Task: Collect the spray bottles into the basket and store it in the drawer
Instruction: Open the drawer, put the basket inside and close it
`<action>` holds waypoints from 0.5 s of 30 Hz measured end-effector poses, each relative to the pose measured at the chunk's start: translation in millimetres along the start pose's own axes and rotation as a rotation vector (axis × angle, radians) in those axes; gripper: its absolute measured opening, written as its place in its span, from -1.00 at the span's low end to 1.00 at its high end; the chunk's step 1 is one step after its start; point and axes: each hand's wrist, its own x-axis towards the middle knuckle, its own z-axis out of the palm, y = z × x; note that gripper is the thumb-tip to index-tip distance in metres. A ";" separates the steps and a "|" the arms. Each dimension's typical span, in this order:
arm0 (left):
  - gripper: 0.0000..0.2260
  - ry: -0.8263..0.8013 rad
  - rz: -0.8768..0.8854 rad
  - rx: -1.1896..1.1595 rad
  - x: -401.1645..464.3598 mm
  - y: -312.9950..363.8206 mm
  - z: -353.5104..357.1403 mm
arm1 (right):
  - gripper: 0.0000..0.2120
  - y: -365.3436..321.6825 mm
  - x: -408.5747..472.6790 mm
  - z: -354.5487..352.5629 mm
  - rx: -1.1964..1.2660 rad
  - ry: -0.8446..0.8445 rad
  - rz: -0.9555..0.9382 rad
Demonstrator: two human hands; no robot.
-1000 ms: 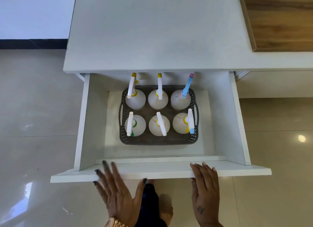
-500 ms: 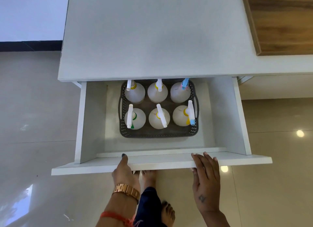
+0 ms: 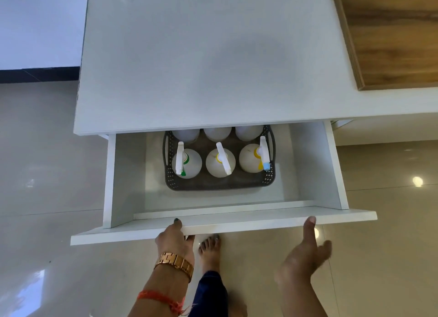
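The wide white drawer (image 3: 308, 165) stands partly pulled out from under the pale grey countertop (image 3: 208, 56), and the dark grey perforated plastic basket (image 3: 220, 184) sits on its floor toward 12 o'clock, well apart from the side walls. Six white round-bodied plastic spray bottles (image 3: 220, 163) stand upright in it in two rows; the far row is half hidden beneath the counter edge, while the near row shows white triggers with green, yellow and blue tips. The collecting looks done, so the step in hand is judged to be closing the drawer. The left hand (image 3: 174, 238) is clamped on the white drawer front panel (image 3: 260, 224) at about 7 o'clock from the basket, thumb on the top edge and fingers hidden below it. The right hand (image 3: 305, 257) is loose and spread at about 5 o'clock, one fingertip just reaching the panel's edge and holding nothing. To do this well, the push should run straight toward 12 o'clock with even pressure from both sides, since a one-sided shove could skew the wide drawer on its runners. A slow, steady glide keeps the tall bottles from rocking or tipping against each other. The thumb on the top edge should slip off before the panel meets the counter, to avoid a pinch. Whether the trigger heads clear the counter's underside cannot be told for certain, so easing in is wise.
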 end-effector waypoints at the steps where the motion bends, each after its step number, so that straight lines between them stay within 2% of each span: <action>1: -0.82 0.016 -0.007 -0.007 0.6 2.0 1.8 | -0.24 1.2 4.7 6.4 0.014 -0.023 0.124; 3: -0.99 0.043 -0.006 -0.038 1.3 4.5 6.4 | -0.29 -5.7 2.4 23.9 0.039 -0.154 0.313; 5: -0.92 0.064 -0.010 -0.055 1.5 8.2 9.5 | -0.45 -8.8 -1.5 38.7 0.097 -0.179 0.400; 8: -0.89 0.029 -0.004 -0.027 0.2 12.1 14.2 | -0.74 -9.7 1.0 55.0 0.074 -0.133 0.435; 9: -0.86 0.028 0.003 -0.017 3.0 12.8 15.6 | -0.78 -9.4 2.8 58.6 0.063 -0.126 0.429; 15: -0.67 0.006 0.038 -0.070 8.7 25.1 28.2 | -0.53 -8.5 6.8 72.5 -0.054 -0.180 0.354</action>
